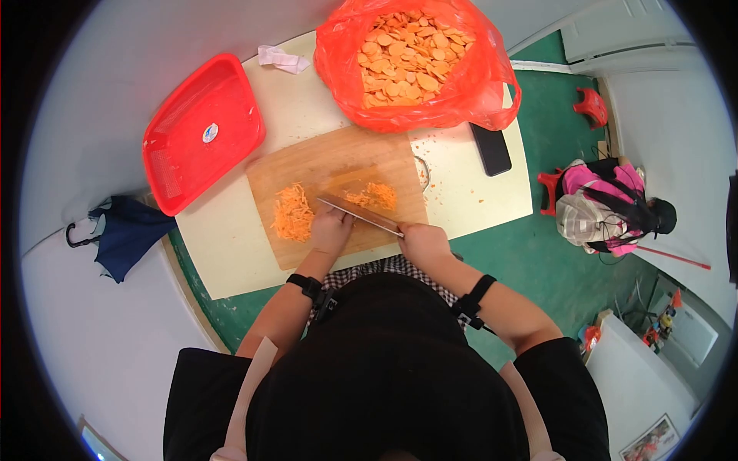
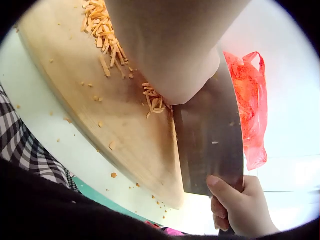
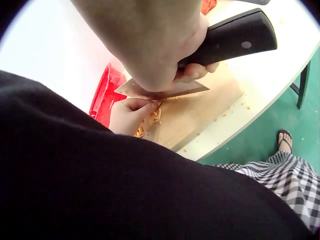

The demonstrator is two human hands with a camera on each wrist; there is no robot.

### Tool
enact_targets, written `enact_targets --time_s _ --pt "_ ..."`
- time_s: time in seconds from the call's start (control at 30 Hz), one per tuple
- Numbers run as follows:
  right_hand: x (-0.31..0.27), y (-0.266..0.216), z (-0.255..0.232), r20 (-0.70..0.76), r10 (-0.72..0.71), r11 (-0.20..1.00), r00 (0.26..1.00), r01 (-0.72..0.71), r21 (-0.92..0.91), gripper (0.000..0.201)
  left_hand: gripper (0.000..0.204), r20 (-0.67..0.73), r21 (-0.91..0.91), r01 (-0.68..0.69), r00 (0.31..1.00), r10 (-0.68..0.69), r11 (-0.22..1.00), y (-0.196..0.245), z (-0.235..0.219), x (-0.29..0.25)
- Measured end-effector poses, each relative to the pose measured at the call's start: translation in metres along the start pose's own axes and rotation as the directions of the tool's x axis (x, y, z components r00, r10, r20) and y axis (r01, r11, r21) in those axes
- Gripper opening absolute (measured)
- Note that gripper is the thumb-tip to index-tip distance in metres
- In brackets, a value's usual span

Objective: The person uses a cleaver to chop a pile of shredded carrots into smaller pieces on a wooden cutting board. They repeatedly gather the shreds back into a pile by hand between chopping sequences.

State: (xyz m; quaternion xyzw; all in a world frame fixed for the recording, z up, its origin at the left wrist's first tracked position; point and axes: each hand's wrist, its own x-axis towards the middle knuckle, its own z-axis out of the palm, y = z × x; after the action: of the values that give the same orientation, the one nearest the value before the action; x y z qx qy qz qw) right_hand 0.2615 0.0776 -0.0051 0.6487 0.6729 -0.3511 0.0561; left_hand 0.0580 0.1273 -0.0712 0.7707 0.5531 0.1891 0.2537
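Note:
My right hand [image 1: 425, 244] grips the black handle [image 3: 240, 39] of a cleaver, whose wide blade [image 2: 212, 132] slants across the wooden cutting board [image 1: 292, 165]. Beside the blade, my left hand [image 1: 332, 230] is low on the board, its bent fingers and thumb [image 3: 131, 114] holding carrot pieces close to the metal; the pieces under the fingers are mostly hidden. A heap of carrot shreds [image 1: 293, 213] lies left of that hand. More cut carrot [image 1: 382, 195] lies beyond the blade, toward the board's right side.
A red plastic bag [image 1: 338, 73] of carrot slices stands behind the board. To the left is a red basket [image 1: 184, 165]; a phone [image 1: 491, 149] lies at the right. Tissue [image 1: 283, 59] lies at the back. Another person [image 1: 607, 203] is at the far right, beyond the table.

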Motion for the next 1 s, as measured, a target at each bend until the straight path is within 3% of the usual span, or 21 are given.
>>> enact_targets --time_s 0.07,0.13,0.33,0.4,0.63,0.7,1.0 --pt "-0.006 0.005 -0.010 -0.001 -0.001 1.000 1.000 0.001 0.006 0.017 0.011 0.008 -0.023 0.038 0.999 -0.038 0.999 0.004 -0.003 0.002" --pt "-0.011 0.009 -0.020 0.049 0.121 0.993 0.991 -0.121 -0.013 0.017 0.011 0.019 -0.052 0.075 0.997 -0.075 0.996 0.006 -0.004 0.001" --pt "-0.015 0.012 -0.020 0.017 0.148 0.989 0.989 -0.149 0.019 0.017 0.013 -0.056 -0.133 0.038 0.997 -0.046 0.990 0.004 -0.011 -0.002" --pt "-0.017 0.009 -0.021 0.006 0.146 0.989 0.989 -0.146 0.032 0.017 0.014 -0.033 -0.075 0.087 0.995 -0.090 0.993 0.005 -0.015 -0.002" --pt "-0.023 0.002 -0.017 0.015 0.100 0.994 0.995 -0.100 0.034 0.014 0.013 0.023 -0.063 0.063 0.998 -0.061 0.996 0.004 -0.005 0.000" --pt "-0.026 0.000 -0.017 0.014 0.091 0.995 0.996 -0.091 0.033 0.014 0.013 -0.079 -0.042 -0.009 0.997 0.005 0.999 0.001 0.002 -0.001" --pt "-0.029 -0.001 -0.014 0.025 0.062 0.997 0.998 -0.063 0.038 0.015 0.013 -0.011 -0.042 0.048 0.999 -0.048 0.998 0.001 0.002 -0.005"
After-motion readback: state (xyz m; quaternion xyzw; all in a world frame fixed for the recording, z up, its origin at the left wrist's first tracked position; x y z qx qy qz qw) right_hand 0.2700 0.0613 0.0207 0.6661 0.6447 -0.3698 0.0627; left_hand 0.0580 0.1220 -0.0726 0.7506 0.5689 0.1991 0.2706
